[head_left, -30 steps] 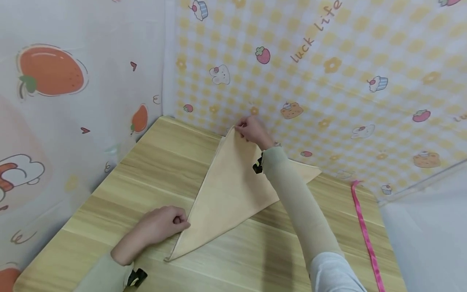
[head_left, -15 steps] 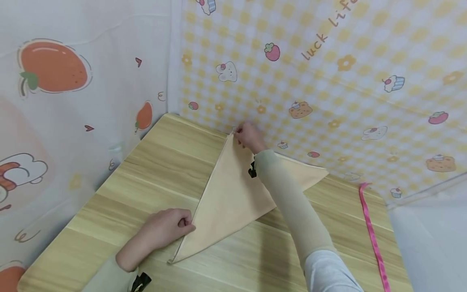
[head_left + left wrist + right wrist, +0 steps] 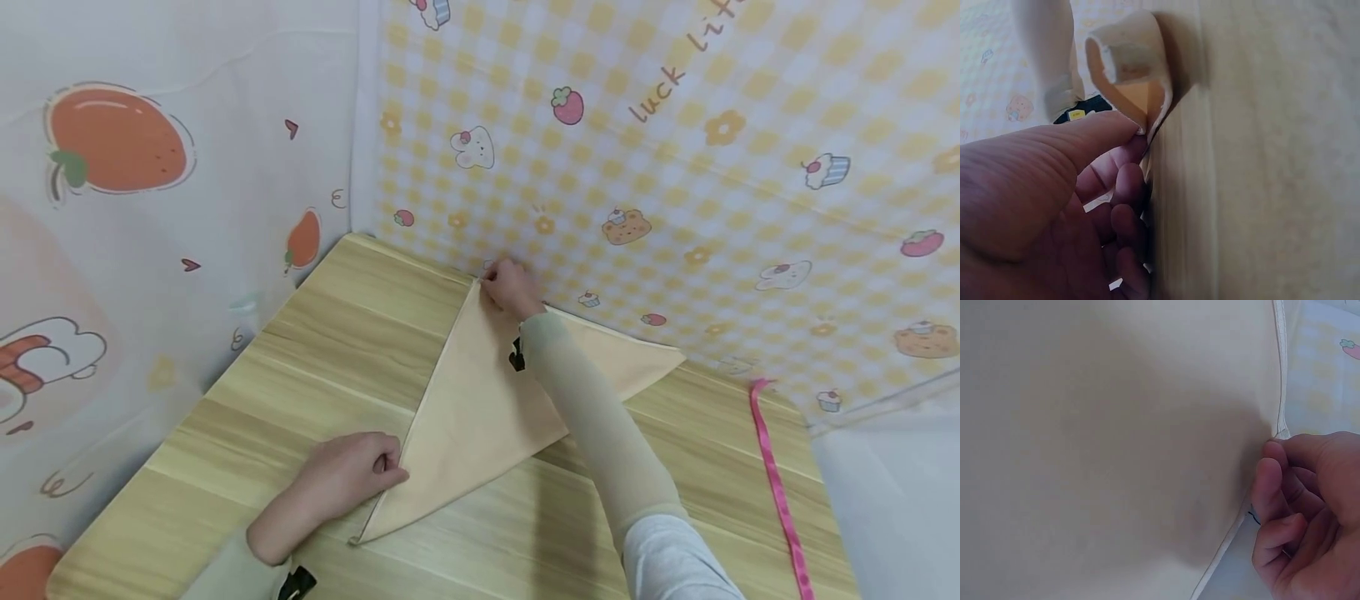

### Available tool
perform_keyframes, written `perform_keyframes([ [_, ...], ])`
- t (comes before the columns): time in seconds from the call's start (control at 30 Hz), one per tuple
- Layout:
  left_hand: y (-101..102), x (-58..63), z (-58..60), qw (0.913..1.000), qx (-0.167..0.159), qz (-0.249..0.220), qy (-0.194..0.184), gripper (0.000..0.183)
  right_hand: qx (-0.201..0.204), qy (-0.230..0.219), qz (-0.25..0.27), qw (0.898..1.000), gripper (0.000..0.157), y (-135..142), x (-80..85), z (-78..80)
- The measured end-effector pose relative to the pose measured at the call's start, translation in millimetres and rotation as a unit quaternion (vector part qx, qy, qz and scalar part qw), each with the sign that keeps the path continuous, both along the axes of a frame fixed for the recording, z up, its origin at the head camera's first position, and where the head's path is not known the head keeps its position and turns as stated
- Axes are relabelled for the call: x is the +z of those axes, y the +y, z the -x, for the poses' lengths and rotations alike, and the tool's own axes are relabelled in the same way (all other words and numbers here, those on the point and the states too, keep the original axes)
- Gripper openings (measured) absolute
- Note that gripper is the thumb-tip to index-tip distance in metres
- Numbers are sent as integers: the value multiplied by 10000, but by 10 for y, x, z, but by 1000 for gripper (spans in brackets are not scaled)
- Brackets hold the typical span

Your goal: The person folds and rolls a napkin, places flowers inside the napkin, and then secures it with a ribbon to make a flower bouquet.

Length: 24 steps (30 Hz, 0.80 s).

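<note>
A peach-coloured cloth [image 3: 480,400] with stitched edges lies folded into a triangle on the wooden table [image 3: 345,333]. At its far corner, beside the back wall, my right hand [image 3: 513,287] pinches the tip between thumb and index finger. The right wrist view shows that hand [image 3: 1310,506] gripping the hemmed corner of the cloth [image 3: 1122,437], other fingers curled. My left hand [image 3: 356,473] pinches the left edge near the front corner. In the left wrist view its thumb and index finger [image 3: 1110,134] hold the hem together, and the cloth's corner [image 3: 1132,56] curls up beyond them.
A pink ribbon [image 3: 776,492] runs along the right side of the table. A yellow checked curtain [image 3: 600,167] closes off the back, and a white printed curtain [image 3: 225,167] stands along the left. My right forearm [image 3: 600,425] crosses over the cloth.
My right hand has lowered the far corner slightly toward the table's back edge, and the cloth lies flatter. The left hand keeps its pinch. The head view has shifted a little.
</note>
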<state>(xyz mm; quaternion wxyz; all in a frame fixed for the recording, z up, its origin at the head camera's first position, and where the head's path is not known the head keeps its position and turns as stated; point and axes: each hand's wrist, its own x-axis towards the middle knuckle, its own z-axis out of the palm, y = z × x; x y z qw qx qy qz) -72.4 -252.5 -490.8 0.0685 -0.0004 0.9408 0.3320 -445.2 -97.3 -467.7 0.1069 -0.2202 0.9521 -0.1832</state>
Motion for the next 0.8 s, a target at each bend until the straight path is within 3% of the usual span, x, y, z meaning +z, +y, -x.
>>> perform_keyframes([
  [0.37, 44, 28, -12, 9997, 76, 143, -201, 35, 90, -35, -34, 9999, 24, 11, -96, 6],
  [0.63, 92, 28, -4, 9992, 112, 194, -327, 41, 44, 550, -167, 9983, 28, 5, -197, -11],
  [0.8, 97, 32, 11, 9992, 93, 250, -286, 42, -35, 619, -122, 9980, 28, 8, -187, -27],
])
